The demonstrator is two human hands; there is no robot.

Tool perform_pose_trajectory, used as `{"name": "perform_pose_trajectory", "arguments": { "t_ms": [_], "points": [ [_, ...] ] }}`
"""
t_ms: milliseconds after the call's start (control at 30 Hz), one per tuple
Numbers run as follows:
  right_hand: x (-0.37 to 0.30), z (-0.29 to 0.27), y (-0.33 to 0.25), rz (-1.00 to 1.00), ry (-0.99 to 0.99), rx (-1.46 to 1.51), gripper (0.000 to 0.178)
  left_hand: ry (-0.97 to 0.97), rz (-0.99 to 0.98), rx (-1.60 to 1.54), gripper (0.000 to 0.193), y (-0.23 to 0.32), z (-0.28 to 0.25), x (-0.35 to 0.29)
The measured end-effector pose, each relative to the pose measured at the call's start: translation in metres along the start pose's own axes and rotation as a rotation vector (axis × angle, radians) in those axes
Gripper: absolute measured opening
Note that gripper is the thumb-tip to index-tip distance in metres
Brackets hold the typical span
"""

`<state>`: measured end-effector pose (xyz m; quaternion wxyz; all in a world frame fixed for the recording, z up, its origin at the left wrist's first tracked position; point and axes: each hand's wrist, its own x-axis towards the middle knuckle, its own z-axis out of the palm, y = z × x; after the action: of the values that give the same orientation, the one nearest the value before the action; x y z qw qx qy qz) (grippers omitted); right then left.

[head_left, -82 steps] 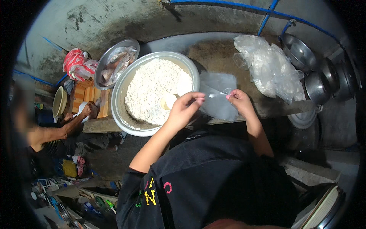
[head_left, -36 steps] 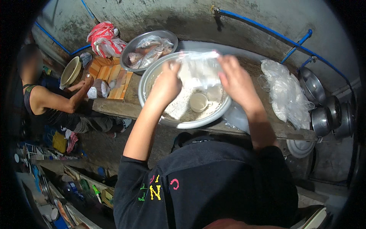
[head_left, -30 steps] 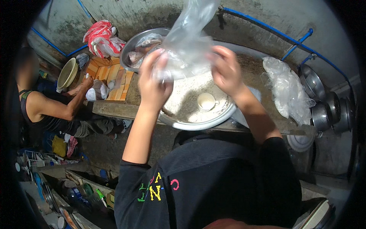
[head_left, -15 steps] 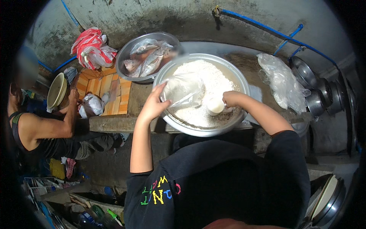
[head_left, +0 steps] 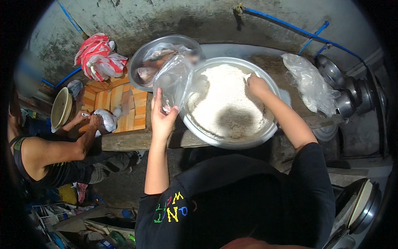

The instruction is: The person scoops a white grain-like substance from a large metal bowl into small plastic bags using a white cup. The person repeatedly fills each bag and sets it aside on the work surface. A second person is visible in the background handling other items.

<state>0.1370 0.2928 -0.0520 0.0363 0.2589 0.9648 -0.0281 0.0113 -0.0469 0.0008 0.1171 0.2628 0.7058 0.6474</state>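
A clear plastic bag [head_left: 173,81] hangs open from my left hand [head_left: 163,119], its film pinched between thumb and fingers. The bag is up at the left rim of a wide metal basin [head_left: 207,140] and covers part of a bowl behind it. White flour-like powder [head_left: 226,89] lies heaped in the basin. My right hand [head_left: 258,86] is over the far right side of the powder, closed around a small white cup [head_left: 247,77]. Most of the cup is hidden by the fingers, so its contents cannot be seen.
A metal bowl [head_left: 134,68] of whole fish stands behind the bag. Left are a wooden crate [head_left: 110,97], a red-and-white plastic bag [head_left: 99,56] and a person [head_left: 54,149] handling a whitish bag [head_left: 107,119]. Clear bags [head_left: 309,85] and metal pots [head_left: 346,103] are at right.
My left hand has drawn the plastic bag back from above the powder to the basin's left rim, tilting it upright. My right hand has moved the cup away to the basin's far side.
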Motion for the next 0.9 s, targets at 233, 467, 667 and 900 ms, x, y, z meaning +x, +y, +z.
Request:
{"name": "perform_pose_trajectory", "arguments": {
  "t_ms": [233, 467, 667, 900],
  "points": [
    [0.03, 0.052, -0.035, -0.154, 0.028, 0.218, 0.026, 0.017, 0.063, -0.095, 0.072, 0.02, -0.015, -0.014],
    [0.033, 0.067, -0.051, -0.369, -0.1, 0.467, 0.026, 0.04, 0.086, -0.065, 0.071, 0.018, -0.024, -0.022],
    [0.022, 0.068, -0.066, -0.514, -0.355, 0.715, 0.026, 0.071, 0.1, -0.031, 0.064, 0.022, -0.016, -0.022],
    [-0.011, 0.075, -0.094, -0.776, -0.415, 0.842, 0.024, 0.122, 0.085, 0.011, 0.062, 0.033, -0.001, -0.026]
  ]
}}
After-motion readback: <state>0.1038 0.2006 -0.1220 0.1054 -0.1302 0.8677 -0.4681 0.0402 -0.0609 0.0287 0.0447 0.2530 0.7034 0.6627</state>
